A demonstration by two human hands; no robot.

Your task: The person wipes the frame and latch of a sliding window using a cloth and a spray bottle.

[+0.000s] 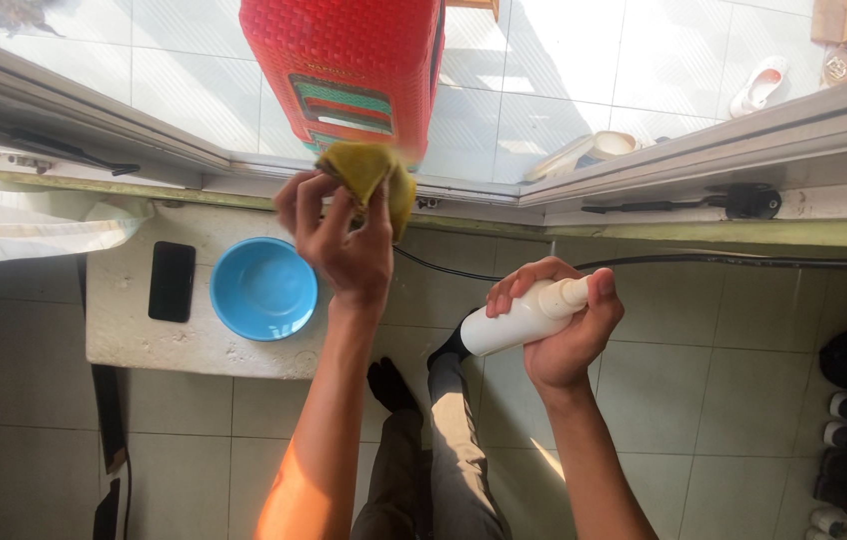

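Phone (pixel 172 281) and blue bowl (pixel 264 288) are lying on the pale ledge (pixel 124 330) at nine o'clock as I am watching. Just right of them my left hand (pixel 344 240) is rising toward twelve o'clock, fingers closed around a bunched yellow cloth (pixel 369 175) and pressing it against the window glass (pixel 584 60), in front of the red basket (pixel 349 70) outside. At four o'clock my right hand (pixel 569 340) is wrapping fully around a white bottle (pixel 524 318), thumb resting on its cap, nozzle pointing right. I am judging this as the wiping step; a next move is calling for steady pressure on the cloth and turning the bottle toward the pane.
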